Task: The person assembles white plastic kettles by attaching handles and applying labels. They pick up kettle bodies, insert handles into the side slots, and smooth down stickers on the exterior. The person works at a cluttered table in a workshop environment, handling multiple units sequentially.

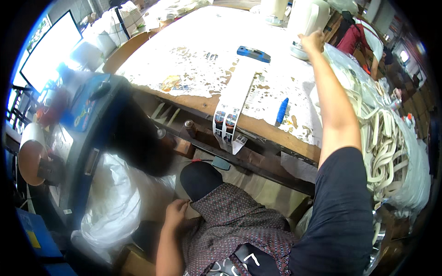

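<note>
At the far right of the table stands a cream plastic jug-shaped body with a handle [309, 18], cut off by the top of the view. My right hand [314, 41] is closed on its lower part near the handle, my arm stretched out. Low beside my lap is my left hand [176, 214], its thumb and fingers pinched together; whatever they hold, if anything, is too small to make out. On the table lie a blue and black tool [253, 54] and a blue marker [282, 111]. A strip of labels [226, 118] hangs over the near edge.
Another cream body [273, 11] stands at the back of the worn white table [184, 32]. Cream handles [384, 152] fill a plastic bag on the right. At left are a monitor [51, 50] and a white plastic bag [113, 198]. A person [363, 39] bends over at far right.
</note>
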`<state>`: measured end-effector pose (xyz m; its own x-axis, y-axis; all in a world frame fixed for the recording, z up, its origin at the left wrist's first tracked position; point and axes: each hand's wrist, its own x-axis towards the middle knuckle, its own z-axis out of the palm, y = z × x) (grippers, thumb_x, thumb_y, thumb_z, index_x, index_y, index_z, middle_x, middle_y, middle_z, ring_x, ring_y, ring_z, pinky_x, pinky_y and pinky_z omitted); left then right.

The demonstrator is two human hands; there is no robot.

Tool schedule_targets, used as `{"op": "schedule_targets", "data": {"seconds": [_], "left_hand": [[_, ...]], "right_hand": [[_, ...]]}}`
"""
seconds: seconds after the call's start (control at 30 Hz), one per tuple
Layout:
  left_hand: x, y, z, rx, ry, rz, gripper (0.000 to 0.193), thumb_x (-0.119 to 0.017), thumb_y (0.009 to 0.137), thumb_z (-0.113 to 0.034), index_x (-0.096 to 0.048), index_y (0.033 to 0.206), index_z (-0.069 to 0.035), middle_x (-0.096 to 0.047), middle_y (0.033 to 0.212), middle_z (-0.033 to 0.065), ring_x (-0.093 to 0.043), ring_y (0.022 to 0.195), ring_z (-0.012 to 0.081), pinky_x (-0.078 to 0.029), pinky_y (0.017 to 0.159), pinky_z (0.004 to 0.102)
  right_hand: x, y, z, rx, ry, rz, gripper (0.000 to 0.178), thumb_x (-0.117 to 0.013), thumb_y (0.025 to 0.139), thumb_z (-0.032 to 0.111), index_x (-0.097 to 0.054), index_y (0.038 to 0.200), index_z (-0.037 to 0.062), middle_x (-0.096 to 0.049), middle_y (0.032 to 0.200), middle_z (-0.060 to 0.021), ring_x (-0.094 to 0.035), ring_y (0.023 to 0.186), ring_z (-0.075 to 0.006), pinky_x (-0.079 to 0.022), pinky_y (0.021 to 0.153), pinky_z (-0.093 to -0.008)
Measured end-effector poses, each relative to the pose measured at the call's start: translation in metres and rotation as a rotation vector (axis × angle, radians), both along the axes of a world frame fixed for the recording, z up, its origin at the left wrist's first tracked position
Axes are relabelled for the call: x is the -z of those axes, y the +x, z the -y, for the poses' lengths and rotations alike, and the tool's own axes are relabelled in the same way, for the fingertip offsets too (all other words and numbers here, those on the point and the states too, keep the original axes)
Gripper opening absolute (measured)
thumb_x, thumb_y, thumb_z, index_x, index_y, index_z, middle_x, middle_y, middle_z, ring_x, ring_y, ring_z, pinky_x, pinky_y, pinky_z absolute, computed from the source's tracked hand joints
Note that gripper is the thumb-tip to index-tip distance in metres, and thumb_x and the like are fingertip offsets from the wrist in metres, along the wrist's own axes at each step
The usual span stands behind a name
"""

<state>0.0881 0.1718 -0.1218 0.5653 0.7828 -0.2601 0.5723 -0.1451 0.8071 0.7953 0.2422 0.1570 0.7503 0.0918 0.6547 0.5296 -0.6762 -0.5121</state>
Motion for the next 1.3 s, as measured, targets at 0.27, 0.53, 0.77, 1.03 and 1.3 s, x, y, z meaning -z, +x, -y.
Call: {"op": "schedule_targets", "data": {"seconds": [0.27,0.53,0.77,1.03,1.3], "left_hand": [[-0.002,0.001,0.002,0.257,0.066,-0.234,0.034,-0.067,0.085,-0.021,-0.064,0.111,0.001,-0.067,0.108,0.0194,-0.063,0.099,0.0381,-0.05,0.086,0.0408],[-0.003,-0.01,0.006,0.243,0.054,-0.214,0.031,-0.066,0.084,-0.015,-0.063,0.11,0.001,-0.068,0.101,0.0218,-0.065,0.096,0.0373,-0.05,0.083,0.0415],[-0.026,-0.013,0.016,0.223,0.029,-0.103,0.035,-0.065,0.086,-0.015,-0.062,0.116,0.002,-0.068,0.107,0.0206,-0.066,0.1,0.0334,-0.05,0.085,0.0389],[-0.036,-0.032,0.027,0.145,-0.014,-0.112,0.04,-0.064,0.086,-0.013,-0.06,0.122,0.002,-0.067,0.112,0.0207,-0.064,0.107,0.0314,-0.049,0.091,0.0378],[-0.01,-0.043,0.019,-0.156,-0.007,0.171,0.039,-0.065,0.09,-0.024,-0.063,0.119,0.001,-0.065,0.118,0.0175,-0.061,0.111,0.0276,-0.046,0.096,0.035]], "right_hand": [[0.113,-0.27,0.052,-1.069,-0.485,0.041,0.052,-0.079,0.071,0.048,-0.072,0.104,0.0092,-0.062,0.1,-0.0066,-0.055,0.101,-0.0225,-0.045,0.09,-0.036],[0.145,-0.268,0.034,-1.007,-0.211,-0.138,0.036,-0.084,0.067,0.034,-0.076,0.088,0.0062,-0.065,0.084,-0.0122,-0.06,0.088,-0.026,-0.048,0.081,-0.038],[0.115,-0.266,0.027,-0.84,-0.335,-0.602,0.033,-0.082,0.069,0.029,-0.074,0.095,0.01,-0.072,0.092,-0.0097,-0.069,0.086,-0.0236,-0.052,0.077,-0.0332],[0.173,-0.38,0.114,-0.735,-0.422,0.313,0.066,-0.075,0.074,0.035,-0.052,0.127,0.004,-0.041,0.138,-0.0199,-0.035,0.132,-0.0341,-0.021,0.113,-0.0518],[0.172,-0.496,0.181,-1.468,-0.001,-0.289,0.005,-0.072,0.08,0.015,-0.07,0.078,0.0104,-0.066,0.084,-0.0045,-0.061,0.086,-0.0174,-0.045,0.085,-0.0337]]}}
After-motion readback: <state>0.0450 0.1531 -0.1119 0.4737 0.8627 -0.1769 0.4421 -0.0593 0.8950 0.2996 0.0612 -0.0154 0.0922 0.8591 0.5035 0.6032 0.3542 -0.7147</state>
